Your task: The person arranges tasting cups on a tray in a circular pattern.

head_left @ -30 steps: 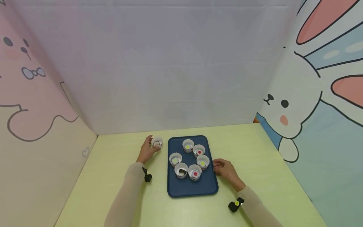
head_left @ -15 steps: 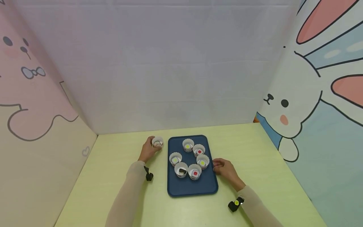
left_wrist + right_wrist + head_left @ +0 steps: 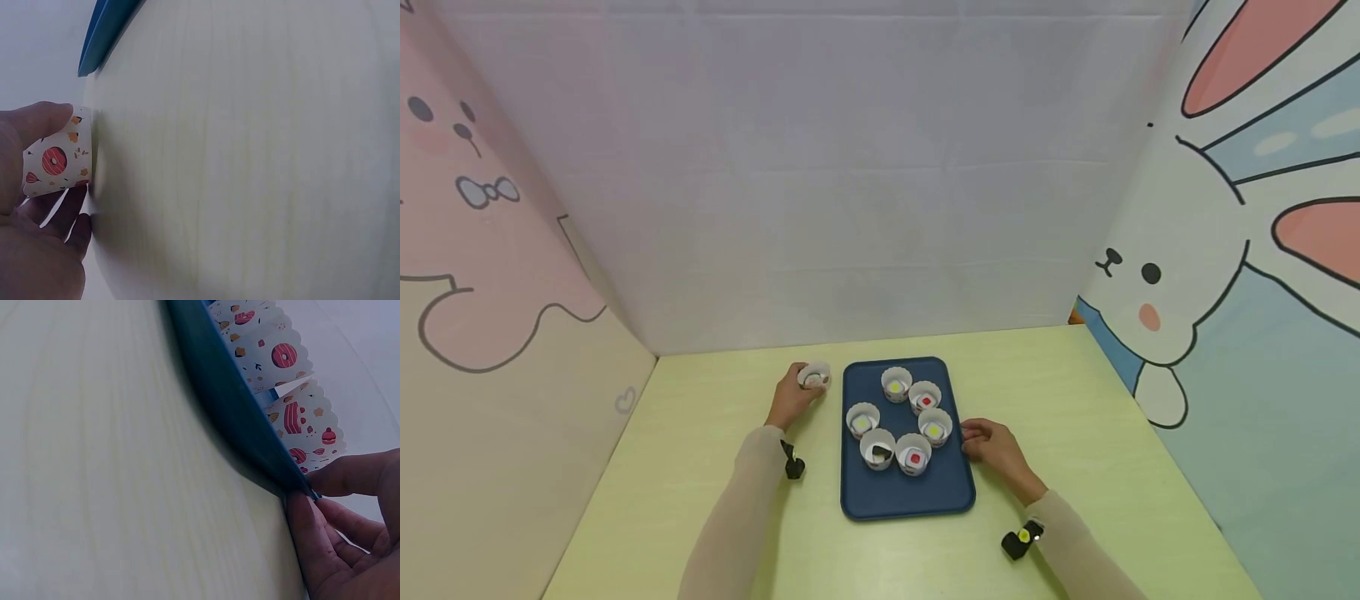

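Observation:
At the tray's left side, my left hand [image 3: 792, 398] grips a white paper baking cup [image 3: 814, 376], thumb on one side and fingers on the other. In the left wrist view this cup [image 3: 59, 156] shows a pink doughnut print, its base right at the tabletop. A blue tray [image 3: 910, 498] carries several similar cups in a loose ring. Small white pieces with yellow or red tops sit in most of them, and the front-left cup [image 3: 877, 451] holds a dark-and-white piece. My right hand [image 3: 996, 450] pinches the tray's right rim [image 3: 300, 481] between thumb and fingers.
The tray lies on a pale yellow wood-grain table [image 3: 700, 500]. A white cloth wall [image 3: 850, 183] rises behind it, with cartoon-printed walls at left and right. Each wrist carries a small black camera [image 3: 793, 467].
My left hand has closed in more around the cup and shifted it very slightly. The right hand stays at the tray rim, and the tray cups keep their arrangement.

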A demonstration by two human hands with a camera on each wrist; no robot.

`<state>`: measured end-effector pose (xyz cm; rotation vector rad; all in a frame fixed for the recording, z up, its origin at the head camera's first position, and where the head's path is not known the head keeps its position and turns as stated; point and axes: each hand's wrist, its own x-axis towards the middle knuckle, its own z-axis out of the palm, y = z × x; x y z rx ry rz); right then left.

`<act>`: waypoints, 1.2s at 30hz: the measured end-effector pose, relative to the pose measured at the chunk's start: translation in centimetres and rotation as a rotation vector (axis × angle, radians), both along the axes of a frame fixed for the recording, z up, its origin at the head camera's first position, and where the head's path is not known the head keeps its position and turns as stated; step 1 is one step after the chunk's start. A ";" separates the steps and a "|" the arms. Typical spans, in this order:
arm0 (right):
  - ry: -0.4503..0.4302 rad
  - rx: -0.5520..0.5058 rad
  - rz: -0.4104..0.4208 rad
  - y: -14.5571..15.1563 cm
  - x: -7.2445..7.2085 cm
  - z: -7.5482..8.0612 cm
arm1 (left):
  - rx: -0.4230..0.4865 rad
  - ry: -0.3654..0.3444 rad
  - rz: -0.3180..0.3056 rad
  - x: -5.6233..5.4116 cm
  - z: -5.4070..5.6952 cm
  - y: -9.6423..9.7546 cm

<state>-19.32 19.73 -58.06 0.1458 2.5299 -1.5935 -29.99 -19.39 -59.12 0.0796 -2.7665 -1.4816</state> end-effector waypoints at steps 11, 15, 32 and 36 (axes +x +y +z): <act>0.001 -0.007 -0.001 0.0 0.0 0.2 | -0.010 0.044 -0.039 0.1 1.1 0.0; -0.003 -0.011 -0.008 0.0 -0.1 0.3 | -0.007 0.066 -0.064 0.2 2.1 0.2; -0.014 -0.029 -0.022 -0.1 -0.1 0.1 | 0.001 0.029 -0.232 0.4 4.6 1.7; -0.003 -0.018 -0.016 -0.1 -0.1 -0.1 | 0.000 0.009 -0.245 0.5 4.7 2.4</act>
